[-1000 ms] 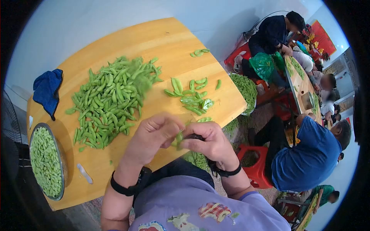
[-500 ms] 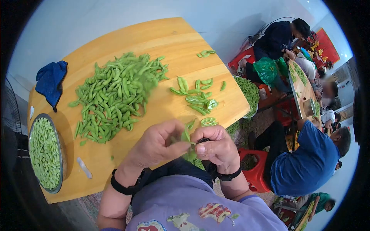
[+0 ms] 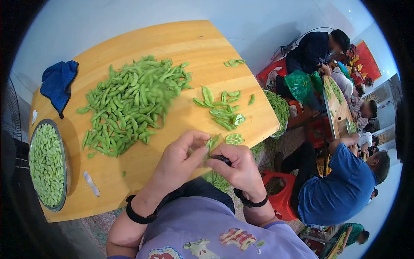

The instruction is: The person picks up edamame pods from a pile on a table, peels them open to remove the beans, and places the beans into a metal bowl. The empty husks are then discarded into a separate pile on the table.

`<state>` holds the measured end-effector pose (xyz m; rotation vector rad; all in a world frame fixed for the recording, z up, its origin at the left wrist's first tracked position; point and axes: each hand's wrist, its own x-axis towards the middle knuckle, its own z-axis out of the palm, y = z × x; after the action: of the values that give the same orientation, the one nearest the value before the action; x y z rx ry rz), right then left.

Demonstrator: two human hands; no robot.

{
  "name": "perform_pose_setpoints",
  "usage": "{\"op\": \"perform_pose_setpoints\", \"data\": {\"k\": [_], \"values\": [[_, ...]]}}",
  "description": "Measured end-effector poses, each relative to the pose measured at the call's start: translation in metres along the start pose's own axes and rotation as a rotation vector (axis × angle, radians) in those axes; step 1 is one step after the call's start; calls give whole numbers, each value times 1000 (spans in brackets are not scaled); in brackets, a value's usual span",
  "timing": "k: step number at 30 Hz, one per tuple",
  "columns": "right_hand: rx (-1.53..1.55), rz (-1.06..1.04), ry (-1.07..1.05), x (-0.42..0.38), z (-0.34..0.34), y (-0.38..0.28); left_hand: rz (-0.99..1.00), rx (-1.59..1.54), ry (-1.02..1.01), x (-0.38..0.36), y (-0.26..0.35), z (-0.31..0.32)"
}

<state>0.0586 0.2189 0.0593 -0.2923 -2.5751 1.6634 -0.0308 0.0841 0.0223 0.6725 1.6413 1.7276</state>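
My left hand [image 3: 183, 160] pinches a green soybean pod [image 3: 212, 141] between thumb and fingers, just over the table's near edge. Against it, my right hand [image 3: 242, 169] is closed around a small black object [image 3: 221, 159], its exact kind hidden by the fingers; its thumb and forefinger meet the pod's lower end. Beyond my hands lies a big heap of soybean pods [image 3: 129, 103]. Several split, emptied pods [image 3: 224, 113] are scattered to the right of the heap. At the far left a metal basin [image 3: 65, 172] is full of shelled green beans [image 3: 46, 166].
The wooden table [image 3: 181, 43] also bears a blue cloth [image 3: 59, 84] and a pale strip [image 3: 91, 184]. Right of its edge stand a red stool [image 3: 282, 196] and a heaped container of green pods [image 3: 278, 108]. Other people, one in a blue shirt [image 3: 338, 185], sit at another table [image 3: 334, 110].
Both hands have shifted slightly, the left rising and the right turning so more of the black object shows. The view has tilted a little. The heap looks the same.
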Motion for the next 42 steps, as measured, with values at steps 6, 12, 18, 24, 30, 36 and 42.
{"op": "perform_pose_setpoints", "data": {"k": [6,12,18,24,30,36,42], "values": [[271,44,-36,2,0,4,-58,-508,5,-4,0,2],[250,19,23,1,6,-3,142,45,238,-10,-10,12],[-57,-94,53,6,6,-6,91,128,112,-7,-3,1],[-56,-25,-61,21,18,-18,-192,-270,6,-5,3,-27],[-140,-73,-94,34,36,-28,-191,-364,186,-7,-6,-35],[-262,-117,-17,39,43,-36,-185,-477,302,-7,-3,-39],[-249,-87,79,44,44,-31,-82,-557,274,-7,0,-43]]}}
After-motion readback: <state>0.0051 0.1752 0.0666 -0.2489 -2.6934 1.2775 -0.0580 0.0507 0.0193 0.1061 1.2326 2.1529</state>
